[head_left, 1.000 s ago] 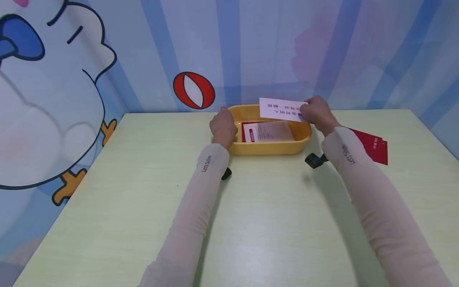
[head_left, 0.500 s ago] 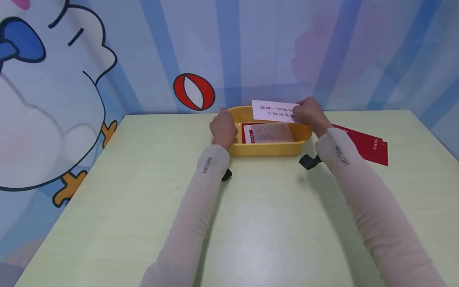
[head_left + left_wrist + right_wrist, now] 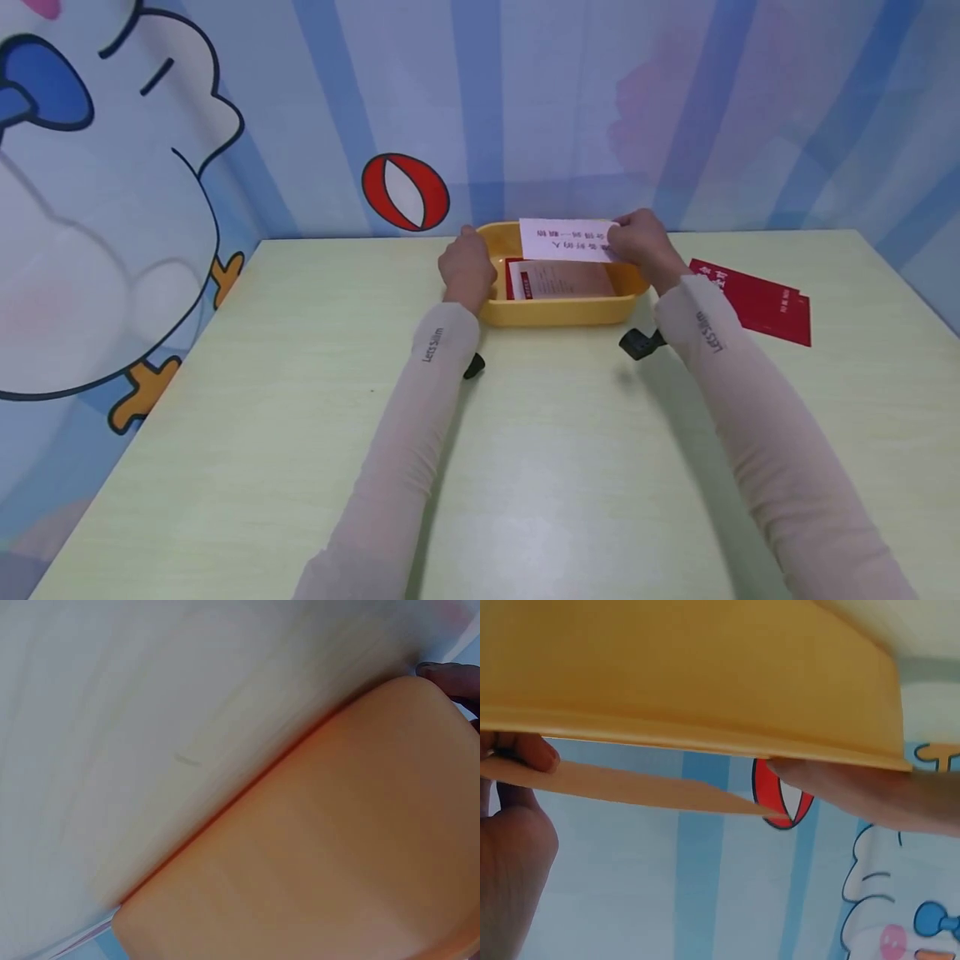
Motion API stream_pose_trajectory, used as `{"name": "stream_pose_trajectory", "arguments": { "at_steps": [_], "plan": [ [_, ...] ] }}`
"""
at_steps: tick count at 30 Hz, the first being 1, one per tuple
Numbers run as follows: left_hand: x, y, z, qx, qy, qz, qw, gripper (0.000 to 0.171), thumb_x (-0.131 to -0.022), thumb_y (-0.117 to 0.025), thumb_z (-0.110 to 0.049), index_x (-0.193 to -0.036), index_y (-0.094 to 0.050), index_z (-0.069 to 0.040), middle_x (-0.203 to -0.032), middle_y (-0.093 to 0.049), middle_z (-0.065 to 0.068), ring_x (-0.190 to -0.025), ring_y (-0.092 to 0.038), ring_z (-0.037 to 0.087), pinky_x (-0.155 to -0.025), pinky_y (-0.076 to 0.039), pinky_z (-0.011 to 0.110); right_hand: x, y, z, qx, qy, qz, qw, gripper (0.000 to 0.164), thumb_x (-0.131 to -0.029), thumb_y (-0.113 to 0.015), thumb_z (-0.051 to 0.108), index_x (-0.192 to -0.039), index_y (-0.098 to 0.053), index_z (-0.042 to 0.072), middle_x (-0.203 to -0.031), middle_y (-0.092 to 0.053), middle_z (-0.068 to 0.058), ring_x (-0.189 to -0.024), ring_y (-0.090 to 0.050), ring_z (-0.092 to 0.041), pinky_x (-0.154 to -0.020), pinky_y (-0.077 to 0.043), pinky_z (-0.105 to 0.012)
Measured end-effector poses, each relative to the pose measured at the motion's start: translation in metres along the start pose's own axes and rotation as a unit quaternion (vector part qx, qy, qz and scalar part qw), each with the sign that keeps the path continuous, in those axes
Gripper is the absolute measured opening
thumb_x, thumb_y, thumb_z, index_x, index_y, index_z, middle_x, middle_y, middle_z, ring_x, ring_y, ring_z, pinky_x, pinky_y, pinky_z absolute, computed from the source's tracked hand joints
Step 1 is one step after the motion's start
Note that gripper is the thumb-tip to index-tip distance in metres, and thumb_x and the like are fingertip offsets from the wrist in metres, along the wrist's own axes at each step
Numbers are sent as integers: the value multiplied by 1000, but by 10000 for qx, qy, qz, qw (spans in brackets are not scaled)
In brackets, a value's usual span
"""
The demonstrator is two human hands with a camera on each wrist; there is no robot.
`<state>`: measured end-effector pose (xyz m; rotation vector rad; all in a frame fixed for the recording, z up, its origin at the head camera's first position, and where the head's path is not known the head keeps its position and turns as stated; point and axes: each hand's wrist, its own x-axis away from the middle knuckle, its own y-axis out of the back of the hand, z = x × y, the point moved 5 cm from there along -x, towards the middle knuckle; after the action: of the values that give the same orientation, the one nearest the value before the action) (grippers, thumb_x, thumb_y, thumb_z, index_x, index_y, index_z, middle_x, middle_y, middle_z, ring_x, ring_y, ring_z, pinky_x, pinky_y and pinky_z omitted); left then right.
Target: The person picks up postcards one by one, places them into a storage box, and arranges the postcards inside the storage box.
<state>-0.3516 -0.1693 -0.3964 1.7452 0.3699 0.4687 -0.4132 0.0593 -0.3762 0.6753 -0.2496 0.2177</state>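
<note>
A yellow plastic bin (image 3: 558,314) stands at the back of the table. My left hand (image 3: 467,271) grips its left end at the rim; the left wrist view shows the bin's outer wall (image 3: 300,832) with a fingertip (image 3: 450,681) at its corner. My right hand (image 3: 647,246) pinches the right end of a white card (image 3: 561,242) printed with characters, held over the back of the bin. From below, in the right wrist view, thumb and fingers pinch the card (image 3: 645,787) above the rim. Inside the bin lies a printed white card (image 3: 566,281) with red edging.
Red cards or envelopes (image 3: 765,304) overlap on the table (image 3: 517,467) to the right of the bin. Directly behind the table rises a blue striped wall (image 3: 540,108) with cartoon pictures. Black wrist camera parts (image 3: 641,343) stick out beneath the sleeves.
My right hand has moved left and slightly down with the white card, bringing it further over the bin. More of the red cards shows now. The left hand stays on the rim.
</note>
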Motion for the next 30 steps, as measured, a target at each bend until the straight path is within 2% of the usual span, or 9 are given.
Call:
{"name": "stream_pose_trajectory", "arguments": {
  "at_steps": [11, 21, 30],
  "plan": [
    [2, 0, 2, -12, -9, -105, 9999, 54, -90, -68, -27, -131, -39, -7, -115, -65, 6, -96, -64, 18, -91, -57, 34, 5, -3, 0, -25, -126, -24, 9999, 58, -99, -41, 22, -153, -25, 9, -151, -39, -15, -122, -48, -30, -110, -45, -40],
    [2, 2, 5, 29, -2, -111, 9999, 54, -90, -68, -26, -131, -39, -7, -114, -64, 7, -96, -64, 19, -90, -57, 34, 6, -9, 5, -173, 112, -92, 9997, 55, -101, -34, 21, -154, -26, 7, -154, -36, -16, -128, -45, -29, -112, -43, -41],
    [1, 1, 5, 101, -34, -167, 9998, 52, -90, -68, -24, -130, -40, -7, -114, -65, 7, -96, -64, 19, -90, -58, 35, 5, -17, 0, -125, -82, -46, 9999, 53, -103, -36, 24, -154, -26, 12, -154, -37, -11, -125, -44, -29, -111, -44, -39]
  ]
}}
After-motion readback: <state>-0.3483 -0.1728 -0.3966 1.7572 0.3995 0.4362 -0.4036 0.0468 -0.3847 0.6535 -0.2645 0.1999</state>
